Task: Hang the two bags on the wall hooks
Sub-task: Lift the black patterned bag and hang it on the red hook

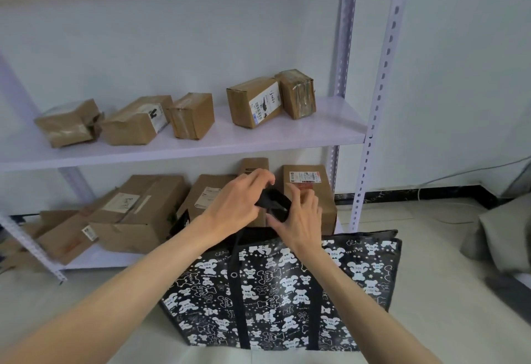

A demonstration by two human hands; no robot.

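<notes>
Status: neither bag is hung yet. The left hand (238, 202) and the right hand (298, 220) both curl their fingers round the black handles (273, 202), which are gathered between them. The bag (287, 291), black with a white bear print, sits directly below the grip. Whether its base rests on the floor cannot be told.

Remaining: lift, hook, then repeat for the second bag.

No wall hooks are in view. The second bag cannot be identified. A grey shape (500, 240), well right of the grip, is cut off by the frame edge.
</notes>
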